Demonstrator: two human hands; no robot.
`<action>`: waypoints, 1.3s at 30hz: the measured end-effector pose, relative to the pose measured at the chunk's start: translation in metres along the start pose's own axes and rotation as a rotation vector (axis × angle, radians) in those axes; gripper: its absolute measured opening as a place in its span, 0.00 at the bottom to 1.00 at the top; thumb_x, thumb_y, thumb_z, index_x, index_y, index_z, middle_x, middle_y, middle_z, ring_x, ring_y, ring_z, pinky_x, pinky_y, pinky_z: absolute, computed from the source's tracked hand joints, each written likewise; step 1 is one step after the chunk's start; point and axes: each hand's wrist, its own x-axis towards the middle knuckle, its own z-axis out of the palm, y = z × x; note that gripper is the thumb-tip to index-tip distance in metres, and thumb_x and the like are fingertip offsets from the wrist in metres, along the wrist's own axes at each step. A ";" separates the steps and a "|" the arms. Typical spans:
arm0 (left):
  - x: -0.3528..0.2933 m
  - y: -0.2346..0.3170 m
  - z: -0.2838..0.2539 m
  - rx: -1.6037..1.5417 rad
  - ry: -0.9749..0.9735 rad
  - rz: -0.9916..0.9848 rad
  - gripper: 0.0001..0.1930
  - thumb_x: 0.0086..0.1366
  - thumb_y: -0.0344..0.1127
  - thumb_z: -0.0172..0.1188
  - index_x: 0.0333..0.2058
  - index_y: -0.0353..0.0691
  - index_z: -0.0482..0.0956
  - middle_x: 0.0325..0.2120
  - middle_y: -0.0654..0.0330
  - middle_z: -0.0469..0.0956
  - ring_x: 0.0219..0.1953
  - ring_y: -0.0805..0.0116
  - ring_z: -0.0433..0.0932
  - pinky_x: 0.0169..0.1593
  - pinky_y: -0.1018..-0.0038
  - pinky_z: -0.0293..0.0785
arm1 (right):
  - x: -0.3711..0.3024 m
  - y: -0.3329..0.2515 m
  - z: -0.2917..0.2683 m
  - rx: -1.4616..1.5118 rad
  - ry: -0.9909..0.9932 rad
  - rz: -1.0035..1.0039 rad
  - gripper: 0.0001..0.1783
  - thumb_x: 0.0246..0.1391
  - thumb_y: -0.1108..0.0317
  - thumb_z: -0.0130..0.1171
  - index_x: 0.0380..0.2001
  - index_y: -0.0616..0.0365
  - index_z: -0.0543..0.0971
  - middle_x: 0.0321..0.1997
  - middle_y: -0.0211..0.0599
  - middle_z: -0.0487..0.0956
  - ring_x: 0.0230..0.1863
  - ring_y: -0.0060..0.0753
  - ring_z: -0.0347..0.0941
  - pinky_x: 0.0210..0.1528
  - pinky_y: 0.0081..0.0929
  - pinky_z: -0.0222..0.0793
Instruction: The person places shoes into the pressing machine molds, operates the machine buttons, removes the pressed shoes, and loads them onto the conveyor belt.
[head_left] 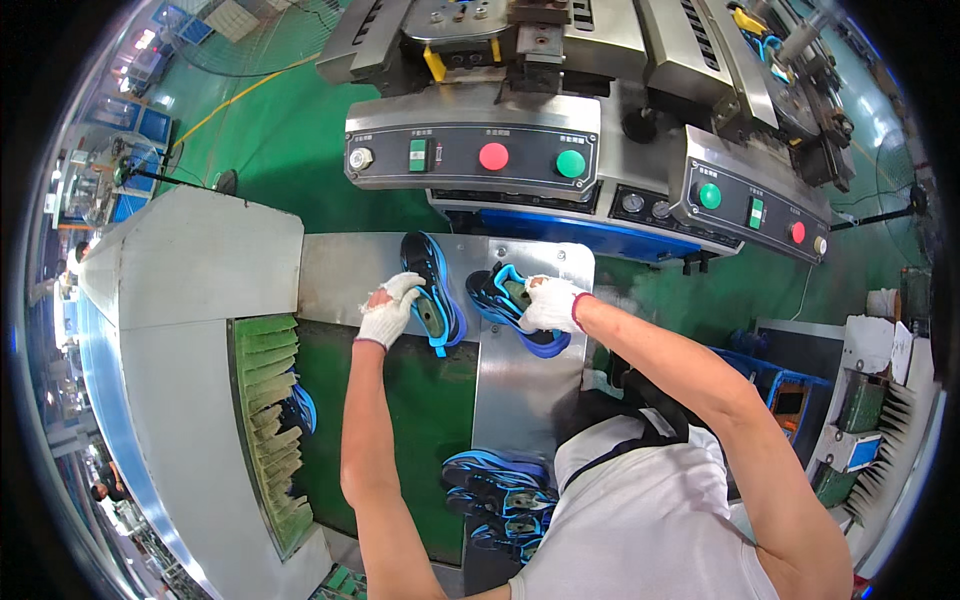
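Observation:
Two black shoes with blue trim and purple-blue soles lie side by side on a metal plate (350, 265), toes pointing away from me. My left hand (388, 312), in a white knit glove, has its fingers closed on the left side of the left shoe's (420, 256) opening. My right hand (550, 304), also gloved, grips the right shoe (486, 296) by its collar and heel side. An olive-green insert, which looks like a shoe last, shows inside each shoe. Fingertips of the right hand are partly hidden in the opening.
Ahead stands a machine with a control panel (472, 145) of red and green buttons; a second panel (755, 205) angles off right. Several more shoes (500, 500) sit near my body. At left, a grey housing has a green bristle curtain (270, 420) beside a green conveyor belt (385, 430).

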 end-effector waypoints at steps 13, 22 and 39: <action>-0.030 0.023 -0.005 -0.064 -0.109 -0.310 0.17 0.68 0.38 0.57 0.53 0.43 0.84 0.55 0.52 0.82 0.60 0.51 0.78 0.65 0.63 0.71 | -0.019 0.008 0.054 -0.085 0.124 0.002 0.25 0.45 0.55 0.65 0.37 0.69 0.81 0.39 0.59 0.84 0.42 0.56 0.84 0.46 0.43 0.79; -0.244 0.088 0.093 -0.109 0.430 -0.588 0.26 0.69 0.43 0.63 0.63 0.39 0.74 0.63 0.47 0.74 0.64 0.46 0.73 0.66 0.58 0.69 | -0.025 0.132 0.172 -0.112 0.367 -0.243 0.38 0.62 0.44 0.60 0.58 0.72 0.73 0.41 0.61 0.83 0.42 0.62 0.81 0.45 0.54 0.74; -0.627 0.448 0.296 -0.167 0.943 -1.636 0.21 0.71 0.32 0.63 0.60 0.33 0.76 0.54 0.47 0.82 0.57 0.55 0.81 0.62 0.64 0.76 | -0.035 0.163 0.201 -0.254 0.467 -0.478 0.35 0.60 0.46 0.61 0.50 0.74 0.79 0.44 0.64 0.83 0.45 0.58 0.83 0.48 0.48 0.79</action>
